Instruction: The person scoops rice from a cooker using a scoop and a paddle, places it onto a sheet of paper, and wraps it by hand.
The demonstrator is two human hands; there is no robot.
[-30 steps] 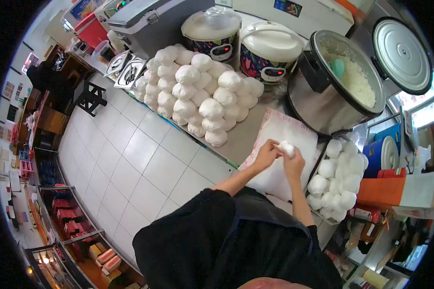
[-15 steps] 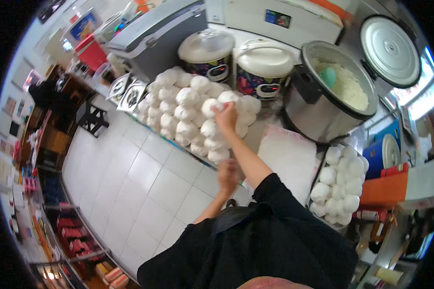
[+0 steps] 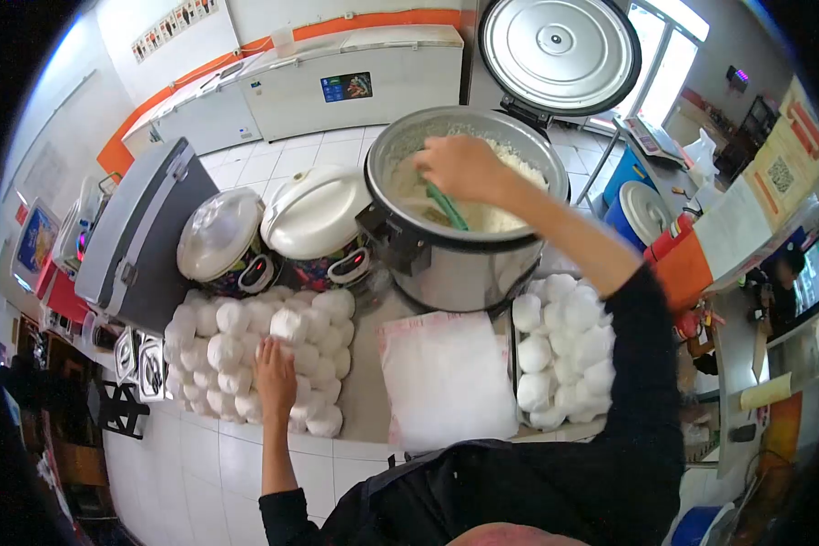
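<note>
My right hand (image 3: 462, 168) is inside the rim of the large rice cooker (image 3: 464, 273), closed around a green rice paddle (image 3: 448, 208). White cooked rice (image 3: 517, 168) lies in the pot around the paddle. On the left, my left hand (image 3: 276, 375) rests with fingers stretched out against a big pile of white wrapped round bundles (image 3: 232, 353). Between the pile and my body's right side lies a stack of white sheets (image 3: 450, 382) with pink print along the edge. A second, smaller pile of white bundles (image 3: 564, 350) fills a tray at the right.
Two smaller lidded cookers (image 3: 314, 214) stand behind the left pile, beside a grey cooler box (image 3: 146, 227). The big cooker's raised lid (image 3: 560, 55) is behind the pot. Metal trays (image 3: 152, 369) sit at the far left; an orange-and-white box (image 3: 728, 246) is at the right.
My right hand has moved from the left pile to the big cooker and taken hold of the green paddle. My left hand has come up onto the pile. The view has turned right.
</note>
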